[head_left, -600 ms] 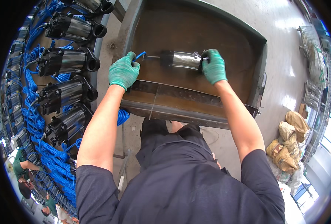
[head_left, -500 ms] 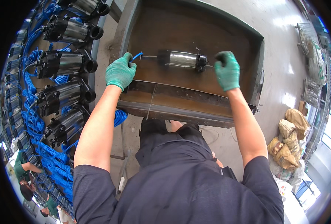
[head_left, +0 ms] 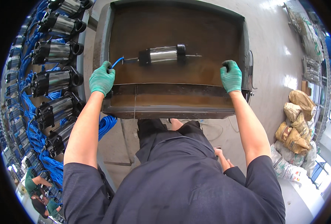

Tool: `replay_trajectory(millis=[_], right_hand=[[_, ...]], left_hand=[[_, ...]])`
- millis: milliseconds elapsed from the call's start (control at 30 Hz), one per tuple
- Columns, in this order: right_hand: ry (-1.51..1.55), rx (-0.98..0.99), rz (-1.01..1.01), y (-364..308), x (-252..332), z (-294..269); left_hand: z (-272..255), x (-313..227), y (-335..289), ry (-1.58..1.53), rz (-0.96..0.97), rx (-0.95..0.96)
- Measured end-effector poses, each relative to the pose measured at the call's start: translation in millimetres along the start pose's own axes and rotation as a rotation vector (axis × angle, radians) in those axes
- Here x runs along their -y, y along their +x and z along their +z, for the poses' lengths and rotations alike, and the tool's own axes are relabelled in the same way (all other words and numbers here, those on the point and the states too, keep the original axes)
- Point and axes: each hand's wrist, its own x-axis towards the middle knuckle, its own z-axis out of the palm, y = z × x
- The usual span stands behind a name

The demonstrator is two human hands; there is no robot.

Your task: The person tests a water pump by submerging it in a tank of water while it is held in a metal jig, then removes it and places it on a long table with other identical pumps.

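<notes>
While the silver-and-black motor (head_left: 163,55) lies near the middle of the brown tank (head_left: 173,112), the left hand (head_left: 102,79) grips the blue cable (head_left: 117,62) leading toward it, seemingly steadying its left end, and the right hand (head_left: 231,76) hangs curled beside the right wall (head_left: 246,46), its grip impossible to tell.
</notes>
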Motion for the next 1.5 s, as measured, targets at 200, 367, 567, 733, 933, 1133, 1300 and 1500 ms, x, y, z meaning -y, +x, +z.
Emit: replay_trajectory(millis=[200, 367, 567, 733, 933, 1133, 1300, 1500], right_hand=[[-0.09, 0.057, 0.073, 0.7, 1.0, 0.3], [-0.102, 0.085, 0.102, 1.0, -0.9, -1.7], [-0.103, 0.089, 0.114, 1.8, 3.9, -3.9], [-0.098, 0.091, 0.119, 2.0, 5.5, -5.2], [-0.103, 0.097, 0.11, 2.0, 1.7, -3.1], [-0.107, 0.097, 0.114, 1.7, 0.6, -1.5], [-0.1, 0.091, 0.11, 1.9, 1.1, -2.1], [-0.111, 0.09, 0.109, 2.6, 1.2, -2.1]], left_hand=[[1.5, -0.7, 0.4, 0.017, 0.004, -0.002], [-0.9, -5.8, -0.5, 0.015, 0.008, -0.003], [3.8, -0.7, -0.4, 0.009, 0.038, -0.03], [1.6, -3.1, -0.7, 0.025, 0.036, -0.037], [3.3, -1.3, 0.4, 0.019, 0.03, -0.044], [2.6, -1.7, -0.2, 0.019, 0.029, -0.046], [2.5, -1.8, -0.3, 0.028, 0.028, -0.049], [1.7, -2.8, -1.3, 0.023, 0.03, -0.05]])
